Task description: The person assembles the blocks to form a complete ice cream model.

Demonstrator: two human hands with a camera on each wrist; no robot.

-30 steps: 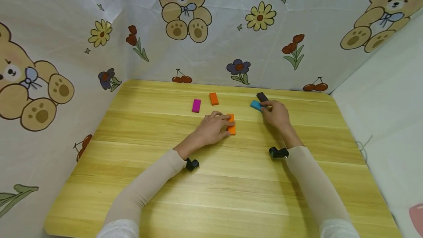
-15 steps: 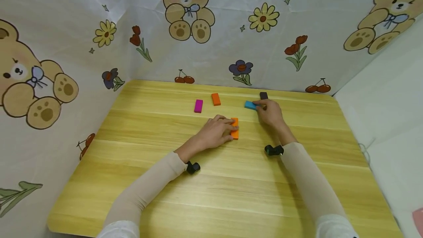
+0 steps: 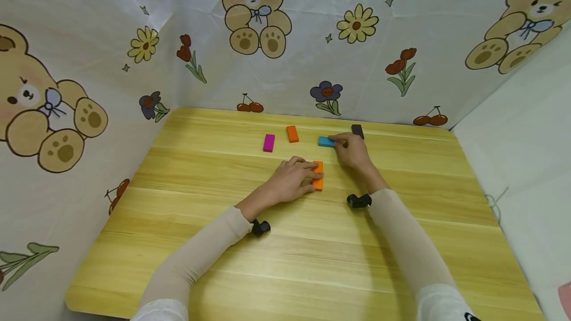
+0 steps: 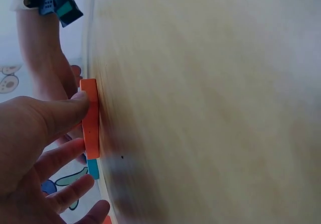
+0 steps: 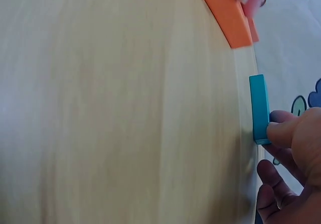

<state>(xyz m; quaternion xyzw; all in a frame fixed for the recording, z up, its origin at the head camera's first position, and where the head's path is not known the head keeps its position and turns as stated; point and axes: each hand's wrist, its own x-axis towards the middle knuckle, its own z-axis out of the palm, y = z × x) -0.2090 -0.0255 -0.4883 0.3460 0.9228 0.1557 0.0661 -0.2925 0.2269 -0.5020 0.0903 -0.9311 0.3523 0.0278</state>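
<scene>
My left hand lies over a long orange block near the middle of the table, thumb at its near left side and fingertips reaching across it. In the left wrist view the thumb overlaps the orange block, while the other fingers spread out beyond it. To the far right of it, my right hand pinches one end of a blue block. The right wrist view shows thumb and index finger at the end of this blue block, which lies flat close over the wood.
A magenta block and a smaller orange block lie at the back left of the hands. Behind the right hand is a dark block. A bear-and-flower patterned sheet stands along the table's back edge.
My right hand has moved left with the blue block, away from the dark block, and the blue block has turned to lie nearly sideways. The left hand stays at the long orange block.
</scene>
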